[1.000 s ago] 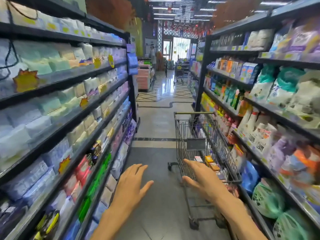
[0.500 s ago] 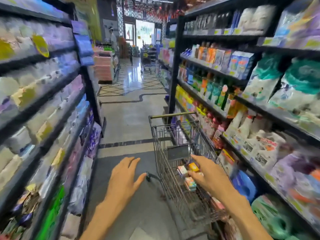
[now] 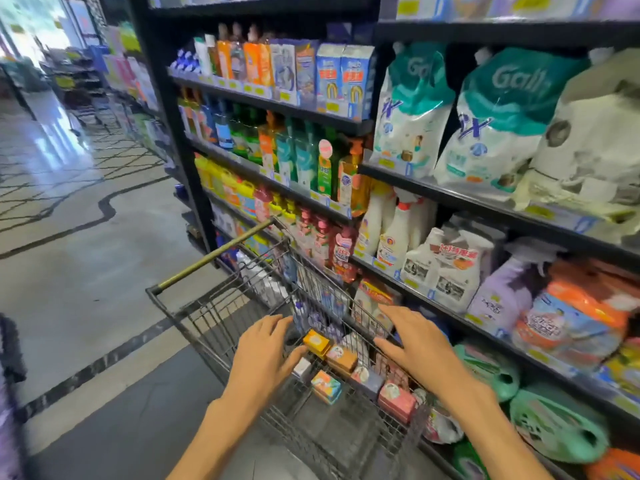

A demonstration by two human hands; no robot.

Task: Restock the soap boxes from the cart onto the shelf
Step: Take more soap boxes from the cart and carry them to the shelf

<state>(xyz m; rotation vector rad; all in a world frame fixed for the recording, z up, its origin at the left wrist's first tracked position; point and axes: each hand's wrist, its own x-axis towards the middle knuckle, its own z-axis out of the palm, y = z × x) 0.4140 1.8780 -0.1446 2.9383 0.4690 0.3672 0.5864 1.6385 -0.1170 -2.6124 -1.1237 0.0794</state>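
In the near middle of the aisle, a wire cart (image 3: pixel 221 327) parked just beside the shelf (image 3: pixel 433 199) on the right, brass-coloured push bar at its far end. Over the basket, both bare hands spread wide and flat, palms down, gripping nothing. Left hand (image 3: pixel 265 358) above the near-left part of the basket, fingertips reaching toward a yellow-orange soap box (image 3: pixel 316 342), thumb close to it; whether touching, cannot tell. Right hand (image 3: pixel 417 346) above the cart's right rim, fingers fanned, thumb pointing left toward the boxes, apart from them.

Inside the basket, a loose row of soap boxes running from far-left to near-right: the yellow-orange one, then an orange box with a pale round label (image 3: pixel 342 358), a grey-blue box (image 3: pixel 367 378), and a pink box (image 3: pixel 396 402) nearest. Left of that row, a small white box (image 3: pixel 302 368) and a multicoloured box (image 3: pixel 325 387) lying on the basket floor.

On the shelf to the right, tiers of bottles (image 3: pixel 304 161), white spray bottles (image 3: pixel 394 233) and large teal-and-white refill pouches (image 3: pixel 498 123); lower down, green round packs (image 3: pixel 557 424). Far left, glossy tiled floor (image 3: pixel 69 237) with dark lines.
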